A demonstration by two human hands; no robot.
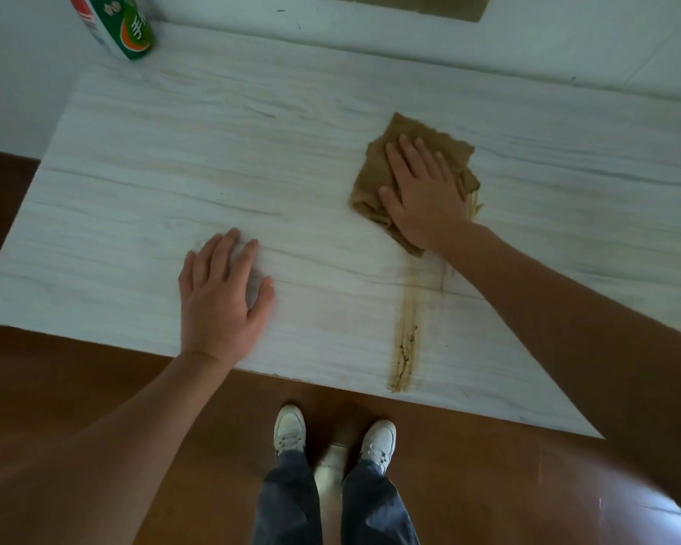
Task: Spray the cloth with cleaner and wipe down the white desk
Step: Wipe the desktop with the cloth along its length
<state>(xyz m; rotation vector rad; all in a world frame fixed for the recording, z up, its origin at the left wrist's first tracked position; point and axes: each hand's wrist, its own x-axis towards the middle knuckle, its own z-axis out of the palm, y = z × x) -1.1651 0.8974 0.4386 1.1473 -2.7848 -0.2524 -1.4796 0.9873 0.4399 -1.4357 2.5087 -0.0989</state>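
Observation:
A crumpled brown cloth (386, 175) lies on the white wood-grain desk (174, 171), right of centre. My right hand (423, 190) presses flat on the cloth with straight fingers. My left hand (223, 297) rests flat on the bare desk near the front edge, fingers spread, holding nothing. A brown streak (405, 340) runs from below the cloth down to the desk's front edge. A white and green cleaner bottle (117, 23) stands at the desk's far left corner, its top cut off by the frame.
The desk backs onto a white wall (370, 37). Brown wooden floor (95, 426) lies in front and to the left. My feet in white shoes (333, 436) stand just before the desk's front edge.

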